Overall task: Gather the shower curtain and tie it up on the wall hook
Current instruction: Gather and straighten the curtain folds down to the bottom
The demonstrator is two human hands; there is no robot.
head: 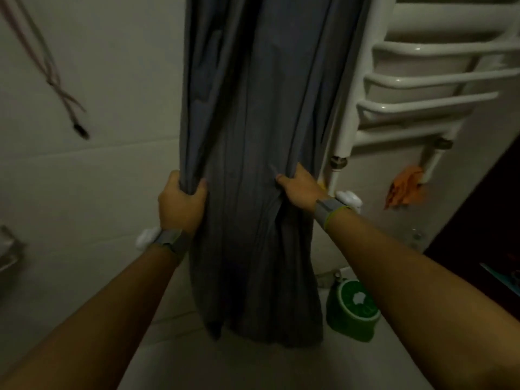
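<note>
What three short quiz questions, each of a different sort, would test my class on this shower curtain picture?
1. True or false: both the left hand and the right hand grip the grey shower curtain.
2. What stands right of the curtain? A) towel radiator B) mirror C) ladder
3. Fill in: the container on the floor is ____.

Key: 1 true; 2 A; 3 green

Both forearms are bare, with no sleeves reaching into view. Each wrist carries a grey woven band (170, 240) with a small white device (146, 238) fixed to its outer side. The right wrist's grey band (327, 208) has a thin yellow-green cord (334, 215) running along its edge, and its white device (349, 199) is rounded and glossy. The hands wear no gloves.
</note>
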